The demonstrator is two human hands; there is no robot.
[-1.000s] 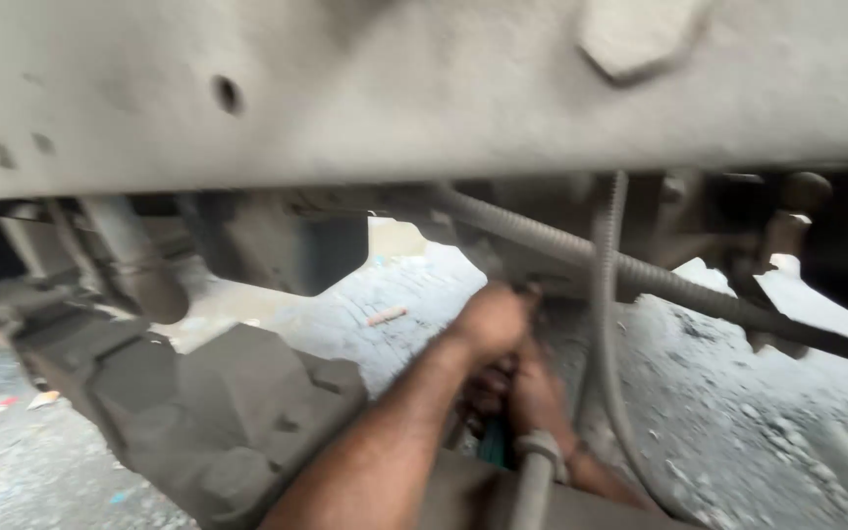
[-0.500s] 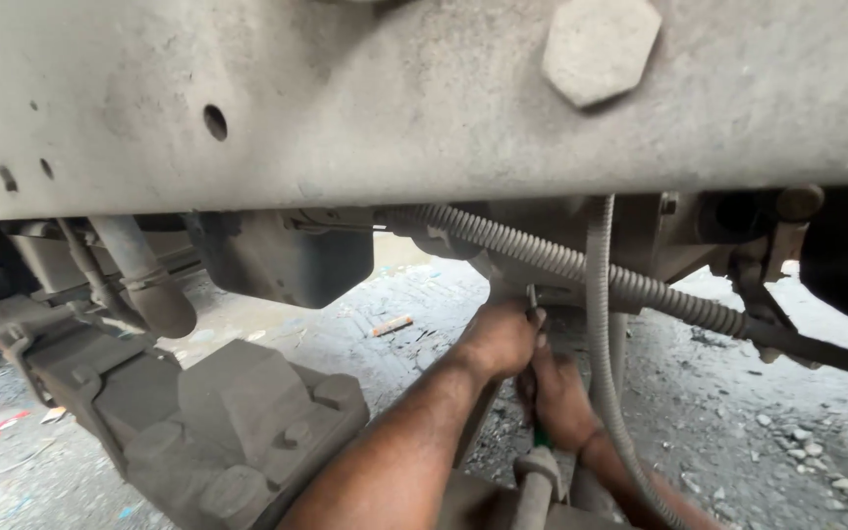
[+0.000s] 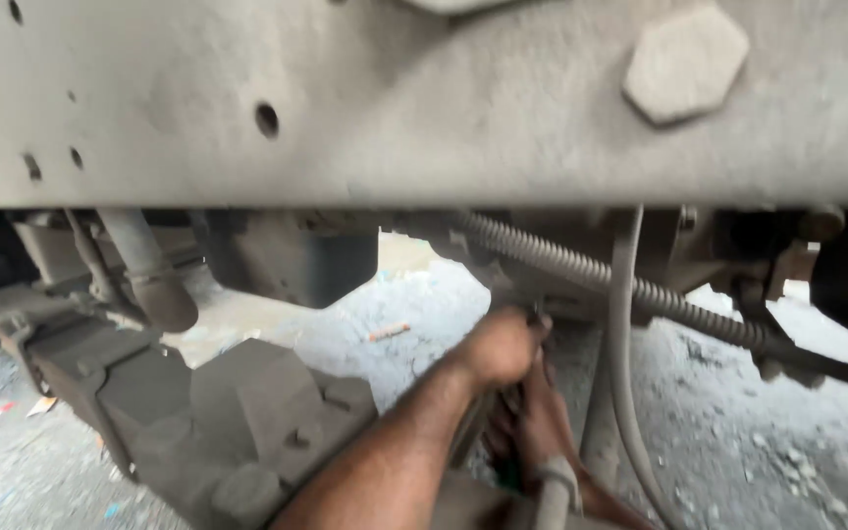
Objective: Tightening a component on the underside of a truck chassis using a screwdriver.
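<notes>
- Head view looked up under a vehicle's grey frame rail (image 3: 395, 118), where the left hand (image 3: 498, 345) was closed in a fist around a slim tool shaft (image 3: 539, 329) just below the corrugated hose (image 3: 581, 270).
- The right hand (image 3: 542, 422) sat lower, touching the left; its fingers were curled, though what they gripped was hidden behind the forearm, so that could not be told.
- The worked spot was a fitting (image 3: 527, 294) tucked beneath the rail, right of the dark box (image 3: 291, 260) and left of the smooth grey pipe (image 3: 625, 334).
- Risk, as a judgement: the tool could slip off the fitting, because both hands were crowded into one tight gap and the knuckles sat close to the hose and rail edge.
- Another risk: the ribbed hose could get nicked or levered, since the shaft stood almost touching it.
- Grit on the gravel ground (image 3: 738, 442) looked loose; a dropped part could vanish there.
- Containers: only that dark box showed, closed, its contents not visible.
</notes>
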